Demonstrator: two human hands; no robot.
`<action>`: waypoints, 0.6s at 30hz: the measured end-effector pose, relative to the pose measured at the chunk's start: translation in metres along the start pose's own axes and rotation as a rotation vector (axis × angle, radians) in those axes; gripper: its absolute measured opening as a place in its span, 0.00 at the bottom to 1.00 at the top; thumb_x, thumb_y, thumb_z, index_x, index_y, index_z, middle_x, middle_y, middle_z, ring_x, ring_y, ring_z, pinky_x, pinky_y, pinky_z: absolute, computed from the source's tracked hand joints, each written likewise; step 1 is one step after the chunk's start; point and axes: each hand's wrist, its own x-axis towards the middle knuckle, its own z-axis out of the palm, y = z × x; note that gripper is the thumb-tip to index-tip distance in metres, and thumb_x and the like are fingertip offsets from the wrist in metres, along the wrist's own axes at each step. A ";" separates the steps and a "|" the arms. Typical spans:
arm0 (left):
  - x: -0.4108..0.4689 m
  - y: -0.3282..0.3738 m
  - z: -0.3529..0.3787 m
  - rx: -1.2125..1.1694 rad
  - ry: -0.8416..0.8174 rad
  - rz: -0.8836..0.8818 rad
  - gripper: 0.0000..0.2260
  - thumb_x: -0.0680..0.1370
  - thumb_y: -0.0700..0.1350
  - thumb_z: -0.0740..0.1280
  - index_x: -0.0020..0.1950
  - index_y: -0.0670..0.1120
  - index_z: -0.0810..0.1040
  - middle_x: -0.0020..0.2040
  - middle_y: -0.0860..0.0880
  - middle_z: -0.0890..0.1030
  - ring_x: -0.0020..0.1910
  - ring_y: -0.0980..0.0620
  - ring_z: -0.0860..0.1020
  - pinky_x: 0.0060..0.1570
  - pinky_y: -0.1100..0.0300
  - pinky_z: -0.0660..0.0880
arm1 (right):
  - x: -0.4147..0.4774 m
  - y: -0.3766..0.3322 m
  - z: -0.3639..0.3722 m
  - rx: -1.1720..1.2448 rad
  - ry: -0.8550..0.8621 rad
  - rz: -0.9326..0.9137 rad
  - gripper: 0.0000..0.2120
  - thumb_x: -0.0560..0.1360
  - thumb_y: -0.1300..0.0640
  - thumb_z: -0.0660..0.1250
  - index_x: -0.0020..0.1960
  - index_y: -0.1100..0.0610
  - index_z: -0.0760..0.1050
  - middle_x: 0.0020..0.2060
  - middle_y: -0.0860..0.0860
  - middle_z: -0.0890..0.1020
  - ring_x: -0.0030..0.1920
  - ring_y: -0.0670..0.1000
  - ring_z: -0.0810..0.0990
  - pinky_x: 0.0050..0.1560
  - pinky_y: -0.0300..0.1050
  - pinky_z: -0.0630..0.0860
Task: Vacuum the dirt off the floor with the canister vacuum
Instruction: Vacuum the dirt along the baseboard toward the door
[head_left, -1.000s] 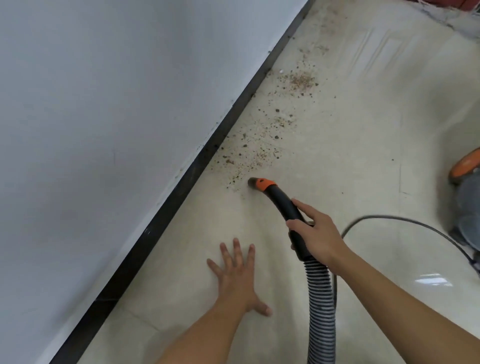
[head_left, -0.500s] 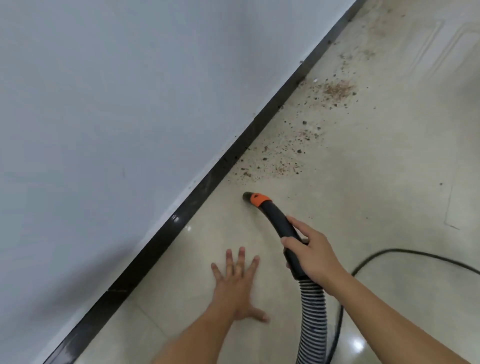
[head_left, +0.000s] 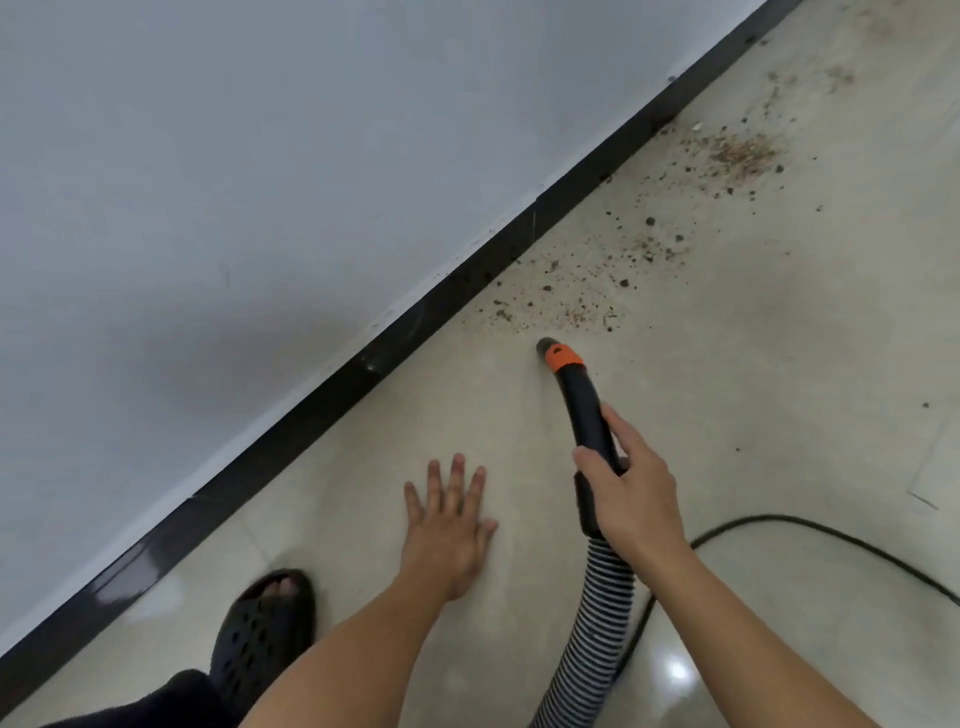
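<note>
My right hand (head_left: 631, 493) grips the black handle of the vacuum hose (head_left: 584, 410). Its orange-collared nozzle tip (head_left: 550, 351) touches the beige tile floor just short of a scatter of brown dirt (head_left: 576, 301). A denser dirt patch (head_left: 740, 156) lies farther along the wall. The ribbed grey hose (head_left: 597, 618) runs back under my right forearm. My left hand (head_left: 449, 525) lies flat on the floor with its fingers spread, left of the handle. The canister itself is out of view.
A white wall with a black baseboard (head_left: 363, 364) runs diagonally along the left. The black power cord (head_left: 810, 525) curves across the floor at right. My foot in a black perforated sandal (head_left: 265, 623) stands at the lower left.
The view has swung down and left, so the dirt now sits toward the upper right and my foot has come into view. The nozzle stays at the near edge of the dirt.
</note>
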 end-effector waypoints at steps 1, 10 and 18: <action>0.002 0.000 0.005 -0.018 0.046 -0.018 0.29 0.81 0.61 0.39 0.76 0.52 0.30 0.74 0.48 0.26 0.72 0.43 0.25 0.71 0.39 0.31 | -0.001 0.003 0.004 -0.013 -0.004 -0.019 0.27 0.79 0.51 0.67 0.76 0.43 0.66 0.58 0.45 0.81 0.51 0.46 0.81 0.52 0.44 0.78; 0.025 -0.001 0.028 -0.135 0.312 -0.080 0.30 0.81 0.60 0.44 0.79 0.45 0.49 0.79 0.46 0.46 0.78 0.44 0.42 0.73 0.41 0.42 | 0.056 -0.015 0.059 -0.003 0.009 -0.102 0.27 0.78 0.52 0.68 0.75 0.43 0.67 0.62 0.46 0.80 0.54 0.48 0.82 0.59 0.53 0.79; 0.028 -0.005 0.034 -0.124 0.326 -0.094 0.29 0.80 0.57 0.53 0.77 0.43 0.58 0.79 0.44 0.55 0.78 0.43 0.51 0.72 0.40 0.50 | 0.039 -0.019 0.069 0.055 -0.165 -0.096 0.26 0.78 0.53 0.70 0.74 0.42 0.69 0.61 0.49 0.82 0.55 0.50 0.83 0.60 0.51 0.79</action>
